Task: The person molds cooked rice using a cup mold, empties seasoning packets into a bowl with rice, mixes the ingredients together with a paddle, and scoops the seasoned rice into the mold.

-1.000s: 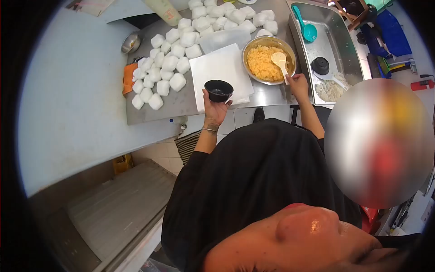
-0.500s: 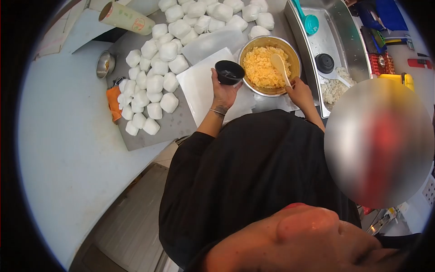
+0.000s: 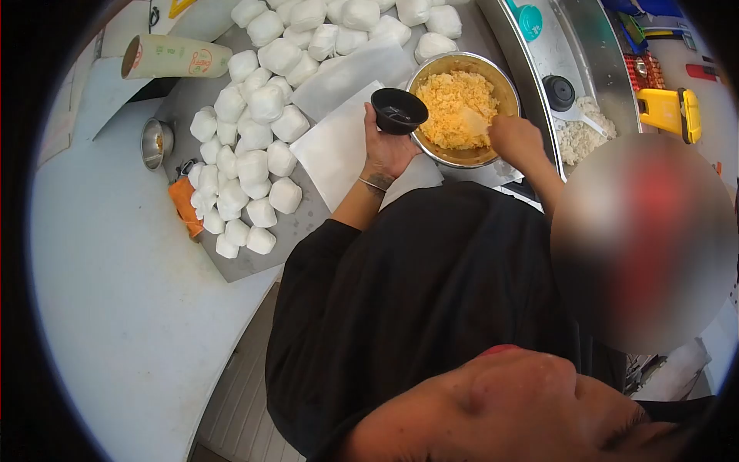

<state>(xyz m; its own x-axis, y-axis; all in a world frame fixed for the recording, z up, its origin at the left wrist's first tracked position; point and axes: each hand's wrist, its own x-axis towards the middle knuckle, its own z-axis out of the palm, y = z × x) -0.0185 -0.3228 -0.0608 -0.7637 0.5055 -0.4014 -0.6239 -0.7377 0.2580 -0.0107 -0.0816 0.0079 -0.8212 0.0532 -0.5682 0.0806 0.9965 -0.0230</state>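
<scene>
My left hand (image 3: 390, 150) holds a small black bowl (image 3: 399, 111) over the left rim of a metal bowl (image 3: 510, 92) of orange-yellow rice (image 3: 450, 100). The black bowl is tilted a little, and no rice shows in it. At the metal bowl's right side, my right hand (image 3: 517, 142) is closed round the handle of a pale rice paddle (image 3: 467, 125), whose blade lies in the rice. White paper sheets (image 3: 327, 146) lie beneath my left hand. Many white wrapped bundles (image 3: 252, 165) are heaped on the left and back of the metal table (image 3: 296, 235).
On the right, a deep metal tray (image 3: 530, 81) holds white rice (image 3: 581, 138), a black bowl (image 3: 559, 92), a white paddle and a teal scoop (image 3: 530, 21). Further left are a paper roll (image 3: 177, 56), a small metal bowl (image 3: 156, 144) and an orange cloth (image 3: 185, 206).
My left hand has brought the black bowl closer to the metal bowl and over its rim. My right hand has moved the paddle from upright near the rim down into the rice. The view has shifted.
</scene>
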